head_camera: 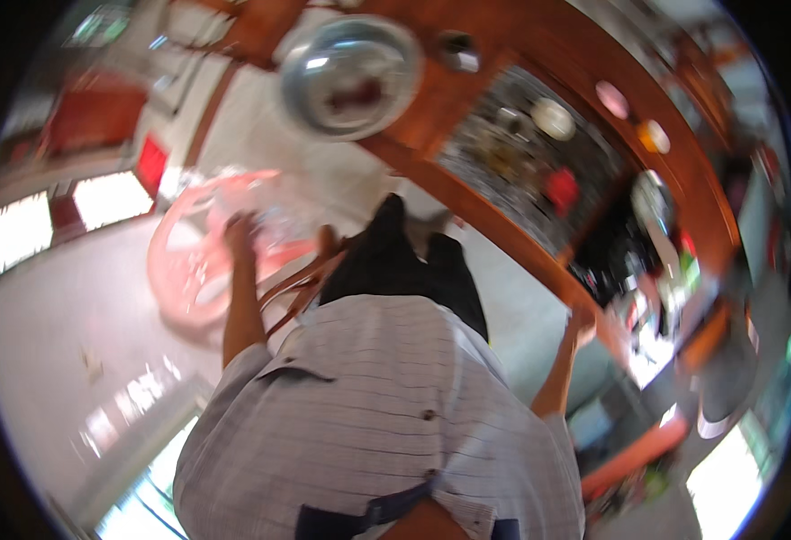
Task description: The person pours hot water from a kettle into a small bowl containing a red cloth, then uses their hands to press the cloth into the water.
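Out to the left, my left hand (238,229) hangs over a pink plastic basin or tub (166,270) with clear, shiny material in it; blur hides whether the fingers touch anything. My right hand (583,327) is at the near edge of a brown wooden table (503,216), and its fingers are too blurred to read. A round metal basin (294,101) with something dark red inside stands at the table's far left corner. Set into the tabletop is a dark, patterned panel (463,148) with a white round item (552,119) and a red item (561,190) on it.
A wooden chair or stool (294,287) is close by my left side. A metal cup (459,51) and a pink round item (613,99) are on the table. Blurred, mixed items (665,283) crowd its right end. A red-brown piece of furniture (95,111) stands at the far left.
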The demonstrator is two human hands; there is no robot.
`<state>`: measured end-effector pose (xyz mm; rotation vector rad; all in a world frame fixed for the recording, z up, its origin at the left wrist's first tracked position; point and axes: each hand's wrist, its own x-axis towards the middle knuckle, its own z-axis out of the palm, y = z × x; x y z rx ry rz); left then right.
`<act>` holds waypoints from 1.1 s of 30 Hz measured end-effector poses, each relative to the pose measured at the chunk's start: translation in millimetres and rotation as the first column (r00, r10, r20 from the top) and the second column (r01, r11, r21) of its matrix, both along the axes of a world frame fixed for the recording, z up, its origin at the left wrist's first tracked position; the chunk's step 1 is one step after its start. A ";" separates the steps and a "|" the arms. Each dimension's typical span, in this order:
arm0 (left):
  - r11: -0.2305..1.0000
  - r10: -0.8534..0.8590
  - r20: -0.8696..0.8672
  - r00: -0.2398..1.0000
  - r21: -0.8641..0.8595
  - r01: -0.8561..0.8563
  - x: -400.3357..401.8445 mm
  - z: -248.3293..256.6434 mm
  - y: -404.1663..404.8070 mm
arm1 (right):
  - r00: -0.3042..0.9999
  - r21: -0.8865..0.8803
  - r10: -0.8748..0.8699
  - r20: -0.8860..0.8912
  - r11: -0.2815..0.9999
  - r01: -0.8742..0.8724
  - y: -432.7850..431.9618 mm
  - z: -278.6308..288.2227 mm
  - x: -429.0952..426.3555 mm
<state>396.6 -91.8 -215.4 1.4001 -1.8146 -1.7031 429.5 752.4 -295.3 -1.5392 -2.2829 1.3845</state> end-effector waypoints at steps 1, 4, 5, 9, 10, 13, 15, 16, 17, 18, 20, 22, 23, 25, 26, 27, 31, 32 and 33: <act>0.996 0.064 -0.095 0.993 0.068 -0.058 -7.1 6.9 14.2 | 0.986 0.063 0.148 0.071 0.986 -0.153 -17.5 0.6 -3.8; 0.991 0.099 -0.134 0.986 0.104 -0.086 -59.5 43.7 80.1 | 0.904 0.047 0.426 0.033 0.903 -0.427 -63.2 -0.8 -23.7; 0.991 0.086 -0.157 0.984 0.119 -0.068 -68.2 55.3 90.8 | 0.865 0.048 0.500 0.039 0.864 -0.501 -81.8 -1.0 -34.9; 0.977 -0.036 -0.240 0.970 0.193 0.084 -84.2 75.0 104.1 | 0.496 -0.024 0.834 -0.242 0.506 -0.862 -244.4 100.8 -150.2; 0.964 -0.083 -0.251 0.964 0.224 0.142 -103.2 78.1 110.7 | 0.487 -0.115 0.820 -0.301 0.475 -0.872 -284.0 120.4 -178.3; 0.882 -0.278 -0.298 0.913 0.296 0.365 -160.7 66.9 123.6 | 0.304 0.043 0.825 -0.476 0.367 -0.929 -410.1 200.3 -257.6; 0.854 -0.318 -0.332 0.888 0.307 0.421 -198.7 69.5 145.1 | 0.186 0.287 0.889 -0.418 0.323 -0.902 -475.0 215.8 -306.0; 0.837 -0.338 -0.350 0.874 0.312 0.449 -215.6 72.2 153.1 | 0.153 0.362 0.913 -0.378 0.298 -0.883 -502.1 218.3 -328.5; 0.819 -0.346 -0.346 0.872 0.343 0.461 -231.4 74.1 159.2 | 0.165 0.371 0.928 -0.334 0.290 -0.882 -522.8 207.2 -352.3; 0.799 -0.354 -0.339 0.871 0.374 0.470 -243.6 74.7 163.3 | 0.177 0.374 0.940 -0.290 0.282 -0.883 -536.7 189.9 -371.5; 0.782 -0.369 -0.362 0.856 0.376 0.496 -259.0 58.6 160.9 | 0.167 0.248 0.967 -0.194 0.213 -0.945 -552.8 159.5 -397.7; 0.721 -0.344 -0.334 0.878 0.506 0.474 -269.3 49.0 151.5 | 0.191 0.131 0.973 -0.129 0.208 -0.969 -559.2 131.9 -407.7; 0.687 -0.332 -0.314 0.889 0.566 0.456 -272.0 44.9 146.1 | 0.208 0.120 0.975 -0.080 0.217 -0.969 -557.0 124.4 -411.0; 0.710 -0.181 -0.225 0.957 0.644 0.285 -275.9 42.3 131.5 | 0.240 0.095 0.971 0.009 0.238 -0.967 -558.3 121.8 -414.2; 0.711 -0.106 -0.174 0.979 0.675 0.197 -277.4 41.3 126.1 | 0.288 -0.006 0.956 -0.048 0.288 -0.958 -562.0 117.6 -414.5; 0.695 -0.118 -0.171 0.978 0.690 0.205 -281.8 41.6 123.0 | 0.288 0.039 0.954 -0.080 0.291 -0.956 -561.1 114.4 -419.1; 0.667 -0.158 -0.135 0.978 0.716 0.207 -288.1 37.6 107.4 | 0.274 0.227 0.958 -0.082 0.286 -0.931 -563.1 102.0 -424.7; 0.671 -0.167 -0.119 0.979 0.714 0.201 -288.2 35.0 102.7 | 0.357 0.146 0.930 -0.092 0.367 -0.919 -559.5 102.0 -423.2; 0.670 -0.192 -0.120 0.974 0.709 0.219 -289.5 32.9 101.7 | 0.431 0.063 0.897 -0.097 0.438 -0.897 -564.1 112.3 -424.1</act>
